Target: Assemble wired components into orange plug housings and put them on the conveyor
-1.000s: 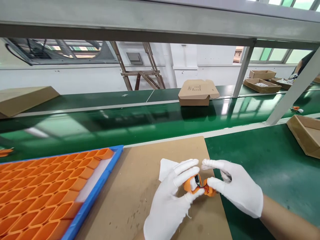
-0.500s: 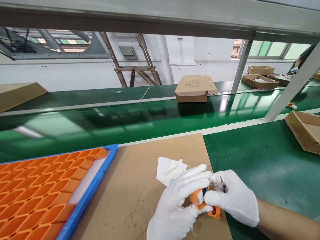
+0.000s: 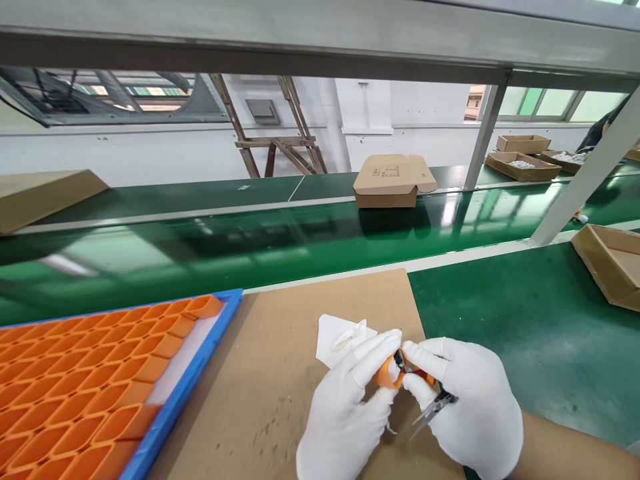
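Note:
My left hand (image 3: 345,407), in a white glove, grips a small orange plastic part (image 3: 385,375) with a white piece and a dark component in it. Against the part's right side, my right hand (image 3: 470,397), also white-gloved, pinches with thumb and forefinger; what lies between those fingertips is partly hidden. Metal tweezers (image 3: 431,412) are held in the same hand, their points angled down and left, away from the part. Just beyond my left fingers lies a white paper sheet (image 3: 330,337) with a small pale item (image 3: 350,337) on it.
Beneath my hands is a cardboard sheet (image 3: 270,360). To the left sits a blue-rimmed tray (image 3: 187,380) of orange diamond-shaped pieces (image 3: 105,373). A cardboard box (image 3: 393,183) stands on the green belt, an open box (image 3: 613,263) at right. A slanted metal post (image 3: 560,180) rises there.
My right hand has turned, so the tweezers now point down-left instead of upward. The orange part has tilted and shifted slightly up and left in my fingers.

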Available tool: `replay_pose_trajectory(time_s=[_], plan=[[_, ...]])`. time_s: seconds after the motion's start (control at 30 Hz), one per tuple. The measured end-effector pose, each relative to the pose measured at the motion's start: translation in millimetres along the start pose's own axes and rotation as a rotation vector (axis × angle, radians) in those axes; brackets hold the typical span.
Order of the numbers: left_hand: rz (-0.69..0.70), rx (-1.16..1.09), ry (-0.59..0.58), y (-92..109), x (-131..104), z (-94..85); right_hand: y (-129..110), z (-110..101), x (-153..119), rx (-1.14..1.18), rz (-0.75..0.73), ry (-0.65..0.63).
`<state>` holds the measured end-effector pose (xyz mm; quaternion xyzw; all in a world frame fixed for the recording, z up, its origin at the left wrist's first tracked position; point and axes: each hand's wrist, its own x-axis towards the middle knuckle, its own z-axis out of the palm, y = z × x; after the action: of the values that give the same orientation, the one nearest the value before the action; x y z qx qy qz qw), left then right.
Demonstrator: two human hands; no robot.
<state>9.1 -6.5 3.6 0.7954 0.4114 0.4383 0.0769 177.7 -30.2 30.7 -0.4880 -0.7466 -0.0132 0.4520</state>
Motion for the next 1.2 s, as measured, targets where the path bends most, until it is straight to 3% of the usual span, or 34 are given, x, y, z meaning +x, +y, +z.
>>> replay_pose_trajectory(time_s=[0.1, 0.27, 0.53, 0.67, 0.8, 0.93, 1.03, 1.2], plan=[[0.021, 0.055, 0.02, 3.3, 3.5, 0.4, -2.6, -1.0, -0.1, -0.11, -0.082, 0.029], [0.043, 0.096, 0.069, 7.5, 4.9, 2.2, -6.3, -7.6, 3.0, -0.23, -0.166, -0.061], [-0.157, -0.094, 0.123, 14.9, -1.2, 4.6, -11.3, -14.0, 9.5, -0.293, -0.269, -0.015], [-0.158, -0.137, 0.148, 17.6, 1.1, 4.1, -13.6, -15.4, 11.2, -0.262, -0.292, -0.025], [-0.166, -0.121, 0.126, 14.8, 1.4, 3.9, -0.9, -2.1, 4.2, -0.02, -0.164, -0.077], [-0.231, -0.099, 0.083, 7.2, -1.3, 7.8, 18.6, 17.7, -5.3, 0.247, 0.021, -0.035], [-0.225, -0.088, 0.076, 2.4, -4.1, 10.7, 19.9, 20.6, -7.6, 0.15, 0.072, -0.054], [-0.208, -0.044, 0.071, 3.6, -7.1, 12.1, -0.2, 8.8, -5.4, -0.277, -0.083, -0.051]])
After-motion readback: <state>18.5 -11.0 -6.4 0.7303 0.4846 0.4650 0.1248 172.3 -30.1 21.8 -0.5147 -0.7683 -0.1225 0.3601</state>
